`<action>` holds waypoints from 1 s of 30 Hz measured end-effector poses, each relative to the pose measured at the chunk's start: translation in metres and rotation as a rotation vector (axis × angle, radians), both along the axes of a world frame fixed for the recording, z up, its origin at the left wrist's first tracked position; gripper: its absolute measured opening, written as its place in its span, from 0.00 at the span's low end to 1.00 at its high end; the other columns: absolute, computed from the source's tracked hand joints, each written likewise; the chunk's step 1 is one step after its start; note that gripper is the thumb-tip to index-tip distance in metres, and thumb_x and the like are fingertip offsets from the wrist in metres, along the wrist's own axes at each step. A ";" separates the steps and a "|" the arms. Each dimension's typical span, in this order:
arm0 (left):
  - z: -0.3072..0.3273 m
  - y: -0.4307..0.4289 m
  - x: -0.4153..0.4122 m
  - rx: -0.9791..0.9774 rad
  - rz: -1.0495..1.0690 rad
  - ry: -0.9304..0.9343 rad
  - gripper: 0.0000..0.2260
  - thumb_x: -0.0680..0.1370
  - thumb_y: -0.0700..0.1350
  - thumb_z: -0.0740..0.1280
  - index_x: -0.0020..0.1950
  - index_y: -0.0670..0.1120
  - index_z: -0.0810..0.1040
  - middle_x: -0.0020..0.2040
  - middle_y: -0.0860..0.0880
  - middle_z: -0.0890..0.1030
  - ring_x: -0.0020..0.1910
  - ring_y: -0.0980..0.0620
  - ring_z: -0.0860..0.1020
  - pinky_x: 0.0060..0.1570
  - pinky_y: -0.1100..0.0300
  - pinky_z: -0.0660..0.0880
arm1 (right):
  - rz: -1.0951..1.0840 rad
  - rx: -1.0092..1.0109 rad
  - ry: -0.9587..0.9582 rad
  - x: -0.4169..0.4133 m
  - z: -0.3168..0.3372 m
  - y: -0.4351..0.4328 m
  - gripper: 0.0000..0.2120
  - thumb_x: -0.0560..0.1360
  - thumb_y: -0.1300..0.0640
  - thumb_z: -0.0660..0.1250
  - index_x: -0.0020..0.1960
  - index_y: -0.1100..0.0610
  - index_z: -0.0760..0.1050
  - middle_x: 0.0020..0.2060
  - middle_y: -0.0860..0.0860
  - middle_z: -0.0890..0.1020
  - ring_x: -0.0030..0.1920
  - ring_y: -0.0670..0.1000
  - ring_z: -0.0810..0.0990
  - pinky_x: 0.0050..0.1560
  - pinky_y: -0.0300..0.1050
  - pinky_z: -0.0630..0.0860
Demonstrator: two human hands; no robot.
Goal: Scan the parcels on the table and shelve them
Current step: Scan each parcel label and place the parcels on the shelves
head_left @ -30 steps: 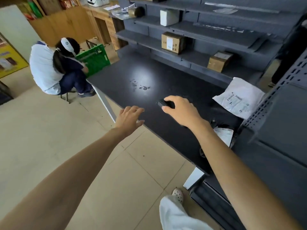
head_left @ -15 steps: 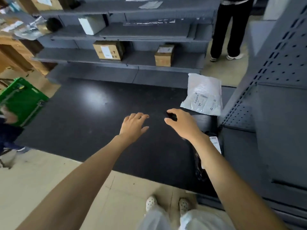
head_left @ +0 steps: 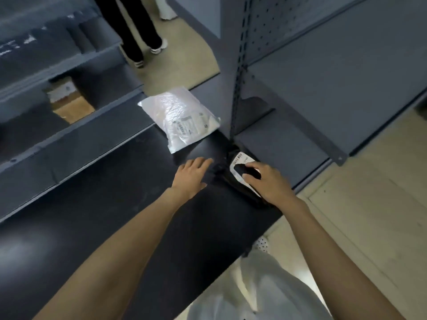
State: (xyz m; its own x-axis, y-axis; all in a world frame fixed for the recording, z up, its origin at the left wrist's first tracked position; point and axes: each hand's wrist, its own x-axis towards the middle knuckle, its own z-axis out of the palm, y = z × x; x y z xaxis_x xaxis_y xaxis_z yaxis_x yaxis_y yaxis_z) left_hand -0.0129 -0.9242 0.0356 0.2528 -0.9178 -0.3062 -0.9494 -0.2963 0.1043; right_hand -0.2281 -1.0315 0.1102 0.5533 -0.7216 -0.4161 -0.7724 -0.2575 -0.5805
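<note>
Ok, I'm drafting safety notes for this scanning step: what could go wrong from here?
The black parcel lies at the table's right edge, so a nudge might tip it to the floor. The right hand, holding the scanner, covers part of the label, so the scan could fail. The left hand lies flat, gripping nothing, so the parcel may slide.

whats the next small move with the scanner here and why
Probably tip the scanner so it faces the barcode on the white label, with the left hand pressing the black parcel flat. The right hand grips the scanner directly over that label, partly covering it, and the open left hand lies just beside the parcel's crumpled edge.
</note>
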 end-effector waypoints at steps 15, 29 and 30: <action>-0.057 -0.107 -0.073 0.251 -0.392 -0.117 0.59 0.67 0.50 0.80 0.80 0.50 0.37 0.80 0.48 0.53 0.79 0.41 0.47 0.76 0.43 0.49 | -0.396 0.039 0.072 -0.098 -0.031 0.027 0.19 0.80 0.47 0.65 0.71 0.46 0.73 0.61 0.50 0.80 0.54 0.53 0.78 0.53 0.48 0.74; -0.054 -0.030 -0.036 0.278 -0.297 -0.182 0.53 0.64 0.55 0.80 0.78 0.49 0.48 0.74 0.43 0.60 0.74 0.39 0.57 0.72 0.41 0.58 | -0.251 0.037 0.015 -0.050 -0.022 0.057 0.19 0.79 0.44 0.65 0.69 0.45 0.73 0.62 0.47 0.79 0.60 0.51 0.78 0.60 0.51 0.74; -0.049 -0.023 -0.030 0.249 -0.277 -0.192 0.54 0.64 0.56 0.79 0.78 0.48 0.48 0.73 0.43 0.60 0.74 0.39 0.58 0.72 0.40 0.57 | -0.230 0.032 0.004 -0.043 -0.019 0.059 0.20 0.79 0.44 0.65 0.69 0.44 0.73 0.63 0.47 0.79 0.62 0.51 0.77 0.61 0.52 0.74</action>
